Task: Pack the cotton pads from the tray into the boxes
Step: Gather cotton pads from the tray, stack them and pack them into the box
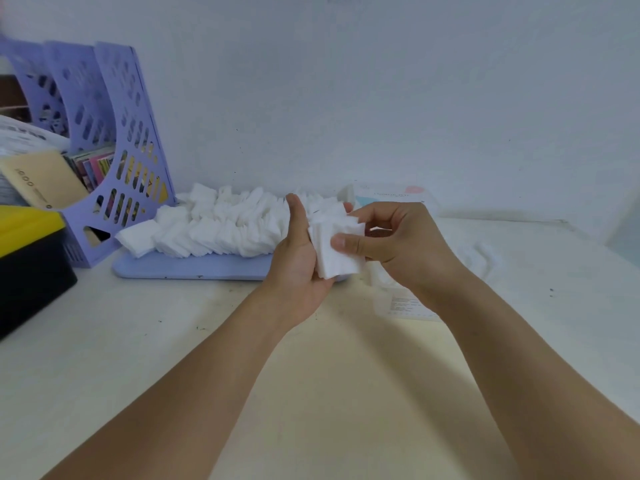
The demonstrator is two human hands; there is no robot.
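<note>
A lilac tray (194,268) lies at the back of the table, heaped with several white square cotton pads (221,226). In front of its right end both hands hold a small stack of pads (341,249) upright. My left hand (298,268) cradles the stack from the left, palm against it. My right hand (391,244) pinches the stack from the right, thumb on its front face. A white box (401,197) with pale blue and pink marks stands behind my right hand. A second box (408,303) is partly hidden under my right wrist.
A lilac perforated file rack (114,147) with papers stands at the back left. A yellow and black case (31,261) sits at the left edge. Loose white packaging (481,258) lies to the right. The wall rises close behind the tray.
</note>
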